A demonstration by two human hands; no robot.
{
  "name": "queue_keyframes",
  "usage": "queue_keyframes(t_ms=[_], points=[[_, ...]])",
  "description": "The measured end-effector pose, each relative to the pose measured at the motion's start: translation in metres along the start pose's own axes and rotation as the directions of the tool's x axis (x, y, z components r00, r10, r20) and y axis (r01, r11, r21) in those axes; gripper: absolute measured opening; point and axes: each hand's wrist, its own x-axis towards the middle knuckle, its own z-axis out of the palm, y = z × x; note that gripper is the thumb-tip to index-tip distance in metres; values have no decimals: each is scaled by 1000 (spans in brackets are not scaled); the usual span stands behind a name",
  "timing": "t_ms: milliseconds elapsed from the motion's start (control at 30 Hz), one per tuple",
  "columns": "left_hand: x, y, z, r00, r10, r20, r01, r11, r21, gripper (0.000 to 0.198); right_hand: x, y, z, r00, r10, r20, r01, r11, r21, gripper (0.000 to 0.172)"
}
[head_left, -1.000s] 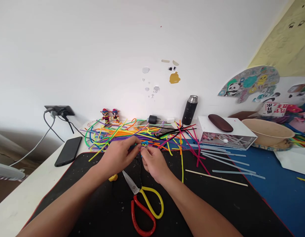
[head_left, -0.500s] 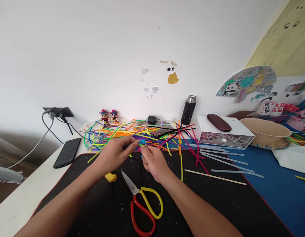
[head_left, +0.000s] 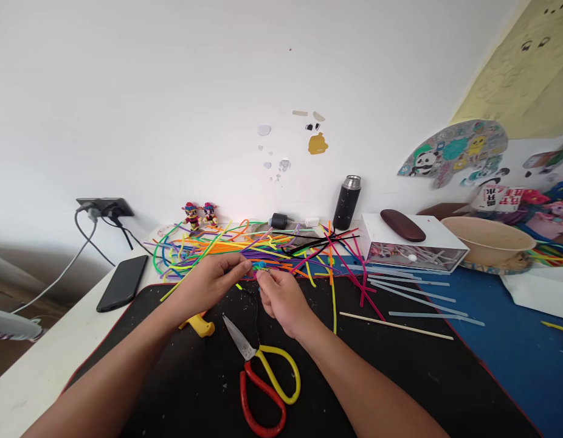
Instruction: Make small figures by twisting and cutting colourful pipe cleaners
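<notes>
My left hand is closed in a pinch, its fingertips at a small blue piece that looks like bent pipe cleaner. My right hand grips the same piece from the other side, thumb on top. The fingers hide most of it. Below the hands, scissors with one red and one yellow handle lie on the black mat. A yellow tool with an orange part lies near my left wrist, partly covered by the forearm. Behind the hands spreads a pile of coloured pipe cleaners.
At the wall stand a black bottle and two small figurines. A white box with a brown case on it and a beige bowl are right. Translucent sticks and a phone flank the mat.
My left hand has turned slightly and its fingertips have shifted a little; the dark strand seen in its pinch is now hidden. More of the yellow tool shows. My right hand stays nearly still.
</notes>
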Motion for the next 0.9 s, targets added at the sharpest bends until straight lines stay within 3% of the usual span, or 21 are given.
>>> queue_keyframes(t_ms=[233,467,700,900], points=[[0,0,-1,992,-70,104,85,986,-146,52,0,-1,1,999,21,26,-21,1000,-1,45],[2,-3,-1,970,-144,195,206,915,-347,52,0,-1,-1,1000,11,28,-11,1000,0,47],[4,1,-1,987,-124,99,154,901,-406,54,-1,-2,-3,995,19,97,-26,997,68,56],[5,-1,1,997,-74,9,69,866,-495,44,1,-5,-4,992,11,124,-27,991,130,61]])
